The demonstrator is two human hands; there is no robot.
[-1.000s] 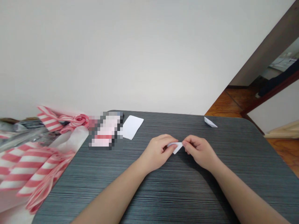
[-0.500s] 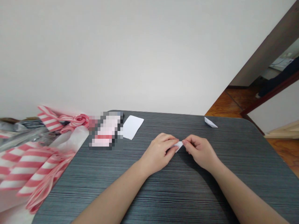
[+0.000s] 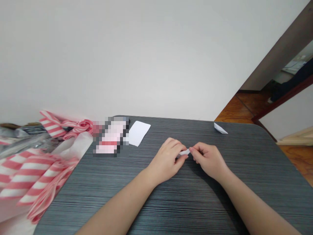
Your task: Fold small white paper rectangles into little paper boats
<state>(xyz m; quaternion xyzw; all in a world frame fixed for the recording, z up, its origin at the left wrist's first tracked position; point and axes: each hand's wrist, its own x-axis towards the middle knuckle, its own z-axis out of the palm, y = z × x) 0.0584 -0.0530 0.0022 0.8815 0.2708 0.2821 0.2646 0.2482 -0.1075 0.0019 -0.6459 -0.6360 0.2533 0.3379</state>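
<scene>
Fingers (image 3: 182, 159) of the left hand (image 3: 167, 160) and right hand (image 3: 209, 160) pinch a small white paper (image 3: 185, 152) — its folds half hidden, hard to make out — over the dark tabletop (image 3: 176, 205).

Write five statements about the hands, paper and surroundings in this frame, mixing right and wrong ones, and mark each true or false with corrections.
1. The left hand and right hand are both on the small white paper. True.
2. The folded white piece lies near the table's front edge, close to the forearms. False: it lies near the far edge, beyond the right hand.
3. The white rectangle is out of both hands' grasp, lying on the table. True.
4. The tabletop is pale and plain. False: it is dark, with fine streaks.
5. Pink-and-white striped fabric is heaped to the left of the table. True.
</scene>
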